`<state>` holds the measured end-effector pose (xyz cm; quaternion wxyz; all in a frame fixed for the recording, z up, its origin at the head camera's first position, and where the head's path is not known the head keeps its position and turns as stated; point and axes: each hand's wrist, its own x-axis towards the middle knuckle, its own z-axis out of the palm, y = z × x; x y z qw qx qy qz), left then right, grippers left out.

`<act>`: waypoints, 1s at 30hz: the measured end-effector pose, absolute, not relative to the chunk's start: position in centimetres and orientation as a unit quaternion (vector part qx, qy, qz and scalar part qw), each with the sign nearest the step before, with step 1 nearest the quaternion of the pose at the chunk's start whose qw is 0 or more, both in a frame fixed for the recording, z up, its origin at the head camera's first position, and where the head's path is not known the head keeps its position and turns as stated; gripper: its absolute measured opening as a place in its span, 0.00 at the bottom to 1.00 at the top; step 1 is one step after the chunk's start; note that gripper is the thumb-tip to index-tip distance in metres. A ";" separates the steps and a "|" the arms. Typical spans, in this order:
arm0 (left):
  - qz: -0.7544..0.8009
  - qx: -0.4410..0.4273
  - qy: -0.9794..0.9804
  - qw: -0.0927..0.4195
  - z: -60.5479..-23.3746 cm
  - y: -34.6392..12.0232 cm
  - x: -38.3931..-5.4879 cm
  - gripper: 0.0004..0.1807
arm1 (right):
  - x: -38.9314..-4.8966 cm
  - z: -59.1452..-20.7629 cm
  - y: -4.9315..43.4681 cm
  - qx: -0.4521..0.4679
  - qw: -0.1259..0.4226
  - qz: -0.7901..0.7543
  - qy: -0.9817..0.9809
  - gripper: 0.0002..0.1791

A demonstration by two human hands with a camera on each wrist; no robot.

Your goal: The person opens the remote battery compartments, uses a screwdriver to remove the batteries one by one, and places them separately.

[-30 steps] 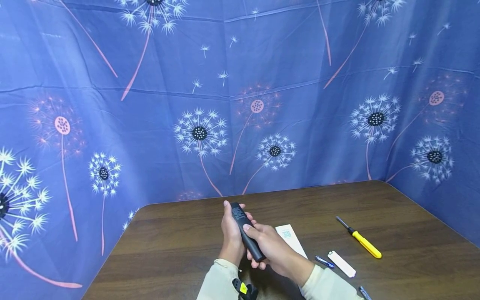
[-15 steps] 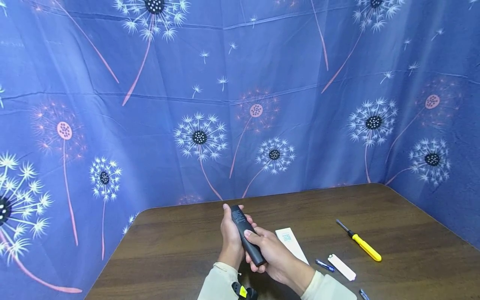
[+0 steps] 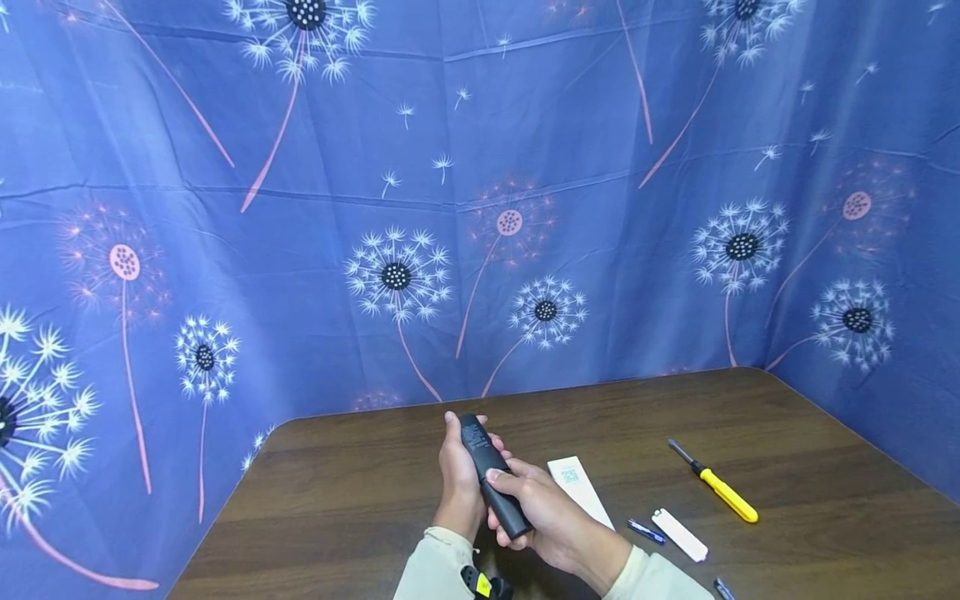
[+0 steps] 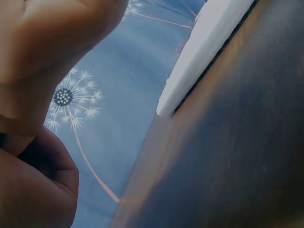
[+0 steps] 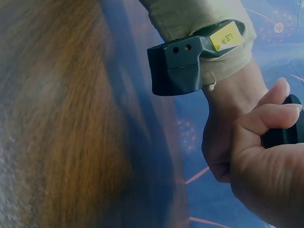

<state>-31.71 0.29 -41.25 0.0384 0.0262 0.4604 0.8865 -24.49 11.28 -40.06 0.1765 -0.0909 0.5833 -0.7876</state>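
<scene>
I note a black oblong device (image 3: 483, 452) held above the worktop (image 3: 337, 483), left hand (image 3: 459, 477) curled round its far part, right hand (image 3: 542, 506) gripping its near part, yellow-handled screwdriver (image 3: 714, 482) well apart.

Head view bright, mostly sharp; pale sheen on cloth (image 3: 480, 133). Wrist views dimmer, softer. Left wrist: deep shadow across desk (image 4: 228, 142). Right wrist: dark shadow band, hazy glare at left.
</scene>
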 end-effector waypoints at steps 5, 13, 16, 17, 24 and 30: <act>0.890 0.020 0.453 0.041 -41.4 0.4 -31.7 0.38 | -24.5 -40.2 11.4 -0.090 0.178 -0.779 0.595 0.25; 0.892 0.011 0.451 0.033 -41.4 0.2 -31.9 0.40 | -24.7 -39.5 10.8 -0.068 0.085 -0.690 0.716 0.28; 0.893 0.002 0.450 0.029 -41.4 -0.1 -31.9 0.40 | -24.5 -39.2 10.6 -0.058 0.028 -0.640 0.765 0.34; 0.893 0.001 0.450 0.028 -41.4 -0.2 -31.9 0.40 | -24.4 -39.2 10.5 -0.057 0.014 -0.629 0.775 0.36; 0.899 -0.011 0.437 0.031 -41.6 -0.6 -32.0 0.39 | -23.4 -38.7 10.4 -0.082 -0.012 -0.572 0.816 0.36; 0.896 -0.016 0.444 0.011 -41.5 -0.7 -32.4 0.38 | -22.6 -38.3 10.3 -0.084 -0.114 -0.401 0.905 0.34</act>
